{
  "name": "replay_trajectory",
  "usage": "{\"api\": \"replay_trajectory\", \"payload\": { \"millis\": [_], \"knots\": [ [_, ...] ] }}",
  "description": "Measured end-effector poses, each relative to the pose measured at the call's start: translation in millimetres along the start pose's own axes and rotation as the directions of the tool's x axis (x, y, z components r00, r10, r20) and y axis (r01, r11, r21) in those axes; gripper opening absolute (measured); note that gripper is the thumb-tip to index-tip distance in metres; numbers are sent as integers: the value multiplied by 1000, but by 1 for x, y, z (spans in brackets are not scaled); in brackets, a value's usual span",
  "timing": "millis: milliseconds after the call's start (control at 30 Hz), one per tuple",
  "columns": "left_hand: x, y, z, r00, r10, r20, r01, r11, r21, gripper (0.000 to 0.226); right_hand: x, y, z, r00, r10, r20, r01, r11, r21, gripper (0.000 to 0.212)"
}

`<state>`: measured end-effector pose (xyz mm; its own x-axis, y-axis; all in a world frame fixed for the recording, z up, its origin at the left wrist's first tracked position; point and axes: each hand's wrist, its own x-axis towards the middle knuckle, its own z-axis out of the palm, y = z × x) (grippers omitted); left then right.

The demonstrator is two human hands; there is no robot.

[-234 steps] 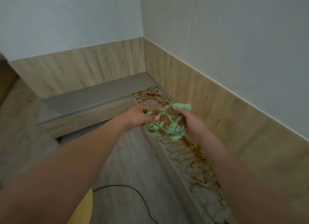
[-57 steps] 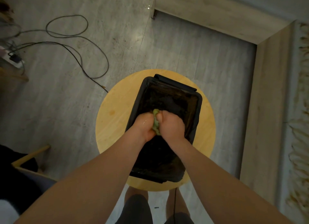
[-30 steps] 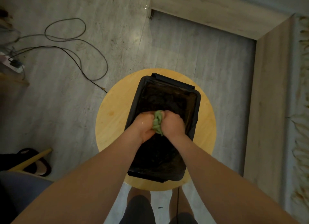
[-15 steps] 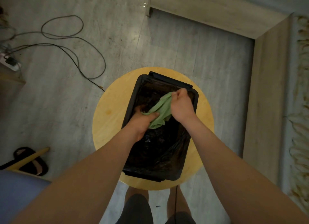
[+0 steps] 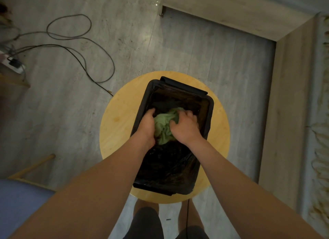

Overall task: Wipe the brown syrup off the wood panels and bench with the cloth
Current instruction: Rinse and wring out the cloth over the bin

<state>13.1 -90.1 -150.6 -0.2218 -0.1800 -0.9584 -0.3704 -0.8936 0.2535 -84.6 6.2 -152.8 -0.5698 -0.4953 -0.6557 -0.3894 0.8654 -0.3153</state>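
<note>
Left hand (image 5: 146, 126) and right hand (image 5: 185, 130) clamp fingers on the green cloth (image 5: 164, 124) in a black tub (image 5: 210, 110) on a round stool (image 5: 115, 124); grey floor (image 5: 71, 123), syrup-streaked bench (image 5: 320, 158) at right.

2 hands (image 5: 146, 126) (image 5: 185, 130), 1 cloth (image 5: 165, 125), 1 blk bin (image 5: 210, 112)

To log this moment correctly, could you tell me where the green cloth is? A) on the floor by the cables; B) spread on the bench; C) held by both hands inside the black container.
C: the left hand and right hand grip the green cloth inside the black container on the stool.
</note>
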Motion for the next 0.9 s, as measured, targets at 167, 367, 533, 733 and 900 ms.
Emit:
{"api": "replay_trajectory", "payload": {
  "millis": [167, 367, 533, 733, 900],
  "knots": [
    [-4, -3, 6, 997, 67, -32, -63, 991, 117, 44, 15, -5, 6, 992, 124, 0, -123, 986, 116, 50],
    [-8, -2, 13, 993, -97, -60, 106, 981, 162, 30, 15, -7, -4, 972, 224, -71, -194, 935, 296, 40],
    [-3, -3, 12, 977, -207, 56, 205, 978, 29, 48, 4, -25, -3, 994, 12, -111, -40, 966, -257, 46],
    [3, -7, 7, 961, -236, 142, 242, 970, -30, 63, 13, -13, 15, 998, -2, 68, -5, 995, 95, 37],
    [2, -4, 8, 970, -171, 172, 196, 970, -143, 51, -28, -23, 19, 988, -92, -121, 138, 874, 466, 39]
  ]
}}
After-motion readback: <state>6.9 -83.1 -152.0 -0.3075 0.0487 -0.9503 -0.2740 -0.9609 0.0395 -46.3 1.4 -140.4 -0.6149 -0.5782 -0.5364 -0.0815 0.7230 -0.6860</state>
